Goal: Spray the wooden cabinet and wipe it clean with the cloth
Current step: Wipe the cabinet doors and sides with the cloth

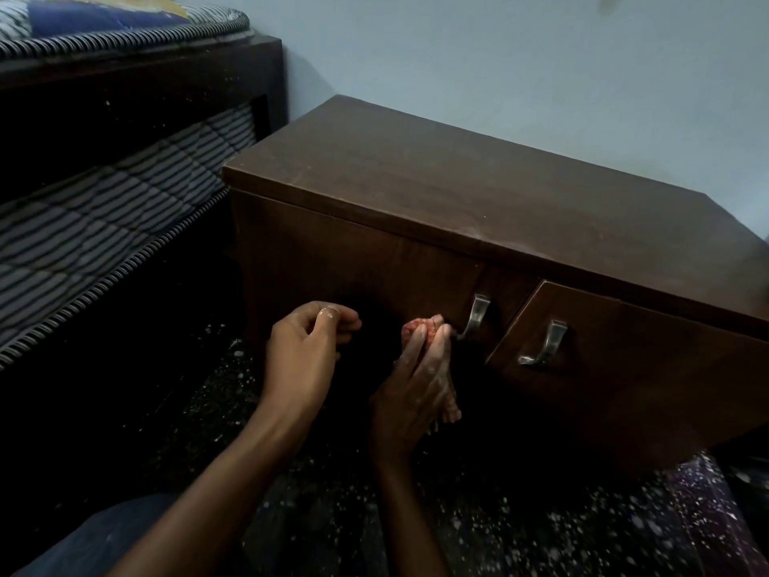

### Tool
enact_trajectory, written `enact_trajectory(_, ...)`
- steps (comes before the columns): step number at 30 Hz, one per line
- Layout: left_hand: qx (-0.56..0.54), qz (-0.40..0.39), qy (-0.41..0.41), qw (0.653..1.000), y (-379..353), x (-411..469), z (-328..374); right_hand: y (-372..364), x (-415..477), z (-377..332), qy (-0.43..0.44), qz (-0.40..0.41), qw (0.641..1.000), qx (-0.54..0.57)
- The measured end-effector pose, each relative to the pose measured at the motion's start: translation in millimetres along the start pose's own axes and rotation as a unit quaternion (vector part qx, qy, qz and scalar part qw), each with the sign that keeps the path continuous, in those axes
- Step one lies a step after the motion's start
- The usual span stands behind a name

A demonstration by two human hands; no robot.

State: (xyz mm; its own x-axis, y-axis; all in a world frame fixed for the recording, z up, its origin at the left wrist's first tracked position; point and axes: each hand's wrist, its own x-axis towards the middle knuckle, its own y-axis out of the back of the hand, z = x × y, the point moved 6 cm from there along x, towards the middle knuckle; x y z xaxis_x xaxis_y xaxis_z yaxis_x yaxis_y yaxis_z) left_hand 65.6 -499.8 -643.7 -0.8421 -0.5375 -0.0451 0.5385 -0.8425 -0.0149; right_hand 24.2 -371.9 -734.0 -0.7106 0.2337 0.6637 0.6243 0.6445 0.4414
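Note:
A low dark-brown wooden cabinet [457,189] stands against the wall, with two front doors and metal handles. My right hand [412,385] presses a bunched pinkish-red cloth [418,326] against the lower front of the left door, just left of its handle [476,316]. My left hand [310,347] hovers in front of the left door with its fingers curled in and nothing visible in it. The right door [624,360] is swung slightly outward. No spray bottle is in view.
A bed with a striped mattress [104,231] and dark frame stands close to the cabinet's left side. The floor [541,530] is dark speckled stone. My knee in dark trousers [104,543] is at the bottom left. A pale wall is behind the cabinet.

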Motion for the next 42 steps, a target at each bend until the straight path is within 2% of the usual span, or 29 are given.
enact_trajectory(1,-0.002,-0.002,0.002,1.000,-0.6,-0.6,0.0,-5.1,-1.2,6.6,-0.009,-0.021,0.999,0.023)
enact_trajectory(4,-0.005,-0.004,0.009,1.000,-0.8,-0.9,-0.4,-5.7,-9.7,14.4,0.047,-0.057,0.994,-0.075)
enact_trajectory(6,-0.005,-0.002,0.010,1.000,1.1,-0.4,-1.3,-3.7,-14.0,27.4,0.052,-0.078,0.991,-0.091)
enact_trajectory(16,-0.012,-0.003,0.022,1.000,-6.5,-2.5,-0.3,0.7,-42.9,83.1,0.032,-0.145,0.977,-0.152)
enact_trajectory(20,-0.011,-0.008,0.027,1.000,-10.2,-4.5,-1.2,-4.4,-66.1,105.8,0.072,-0.215,0.948,-0.222)
enact_trajectory(23,-0.021,-0.006,0.037,0.999,-10.6,-4.7,-2.2,-3.5,-77.8,124.1,0.136,-0.273,0.916,-0.260)
enact_trajectory(26,-0.024,-0.009,0.040,0.999,-12.2,-5.7,-3.5,2.4,-74.2,140.5,0.263,-0.312,0.871,-0.273)
enact_trajectory(28,-0.022,-0.010,0.041,0.999,-13.1,-5.7,-4.8,3.6,-66.5,149.7,0.359,-0.343,0.829,-0.258)
enact_trajectory(31,-0.023,-0.008,0.046,0.999,-14.3,-5.1,-7.8,0.6,-62.0,168.9,0.485,-0.409,0.714,-0.296)
enact_trajectory(34,-0.026,-0.007,0.052,0.998,-16.3,-4.4,-9.8,11.9,-60.3,189.0,0.558,-0.472,0.575,-0.367)
enact_trajectory(35,-0.029,-0.006,0.053,0.998,-17.6,-4.4,-10.1,19.5,-57.2,191.8,0.575,-0.481,0.546,-0.374)
enact_trajectory(36,-0.032,-0.007,0.056,0.998,-19.2,-4.6,-10.3,28.6,-53.5,189.4,0.591,-0.482,0.534,-0.365)
enact_trajectory(37,-0.035,-0.009,0.059,0.998,-21.1,-5.3,-10.3,37.0,-50.3,183.5,0.609,-0.471,0.541,-0.339)
enact_trajectory(40,-0.040,-0.018,0.061,0.997,-27.3,-7.8,-9.8,55.1,-39.2,146.4,0.655,-0.371,0.618,-0.226)
enact_trajectory(42,-0.041,-0.024,0.059,0.997,-30.2,-10.1,-10.0,55.0,-27.8,122.8,0.652,-0.301,0.666,-0.199)
